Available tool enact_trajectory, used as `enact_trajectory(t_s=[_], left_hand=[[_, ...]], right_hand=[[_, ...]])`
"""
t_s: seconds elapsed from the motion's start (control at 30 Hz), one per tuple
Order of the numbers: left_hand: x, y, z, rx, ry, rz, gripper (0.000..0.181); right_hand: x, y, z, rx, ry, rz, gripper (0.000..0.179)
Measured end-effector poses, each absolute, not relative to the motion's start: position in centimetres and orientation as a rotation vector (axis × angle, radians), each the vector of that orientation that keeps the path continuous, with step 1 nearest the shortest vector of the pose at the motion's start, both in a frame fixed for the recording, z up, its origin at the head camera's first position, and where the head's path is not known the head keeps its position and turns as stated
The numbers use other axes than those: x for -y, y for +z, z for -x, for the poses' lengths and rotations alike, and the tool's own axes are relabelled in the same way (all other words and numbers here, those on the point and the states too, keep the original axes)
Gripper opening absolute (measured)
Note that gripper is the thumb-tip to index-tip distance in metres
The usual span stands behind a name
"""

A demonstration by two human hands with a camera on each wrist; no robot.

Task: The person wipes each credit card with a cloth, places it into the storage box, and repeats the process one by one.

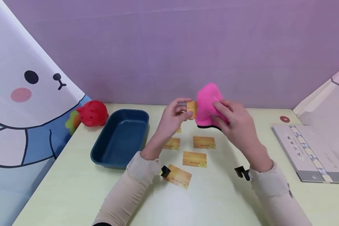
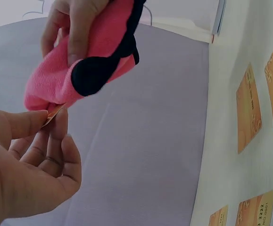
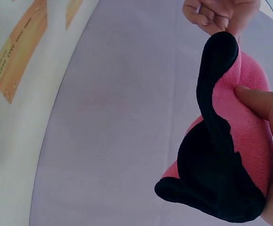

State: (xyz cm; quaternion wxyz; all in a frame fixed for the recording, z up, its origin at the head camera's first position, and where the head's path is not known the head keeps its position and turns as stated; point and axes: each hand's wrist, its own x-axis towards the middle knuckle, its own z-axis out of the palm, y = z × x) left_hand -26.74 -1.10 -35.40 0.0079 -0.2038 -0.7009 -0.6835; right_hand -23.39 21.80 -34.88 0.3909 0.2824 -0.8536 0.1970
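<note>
Above the table, my left hand (image 1: 171, 115) pinches a small gold card (image 1: 191, 110) between thumb and fingertips. One end of the card goes into or behind the edge of a soft pink plush piece (image 1: 209, 103) with black trim. My right hand (image 1: 240, 125) grips this piece from the right, thumb pressed on its side. In the right wrist view, the black trim (image 3: 219, 127) runs along one face of the plush, and the card is hidden there. Several gold cards, such as one gold card (image 1: 194, 159), lie flat on the table below.
A dark blue tray (image 1: 121, 138) stands on the table left of the cards, with a red piggy bank (image 1: 93, 113) behind its left corner. At the right lie a flat grey-white box (image 1: 305, 150) and a red chip (image 1: 285, 119). A purple cloth backdrop (image 1: 169, 56) rises behind the table.
</note>
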Motion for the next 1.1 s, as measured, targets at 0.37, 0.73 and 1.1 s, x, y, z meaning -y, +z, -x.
enact_trajectory(t_s=[0.37,0.73,1.1], left_hand=[[1.2,-34.9,26.5,2.144,-2.211,0.548,0.033],[1.8,-34.2,26.1,2.158,-2.211,0.576,0.034],[3.0,-33.7,26.6,2.081,-2.254,0.547,0.041]], right_hand=[[-21.0,-35.6,23.6,2.217,0.396,-0.793,0.054],[-21.9,-35.3,23.7,2.116,0.324,-0.58,0.042],[-24.9,-33.6,23.1,2.168,0.371,-0.34,0.042]])
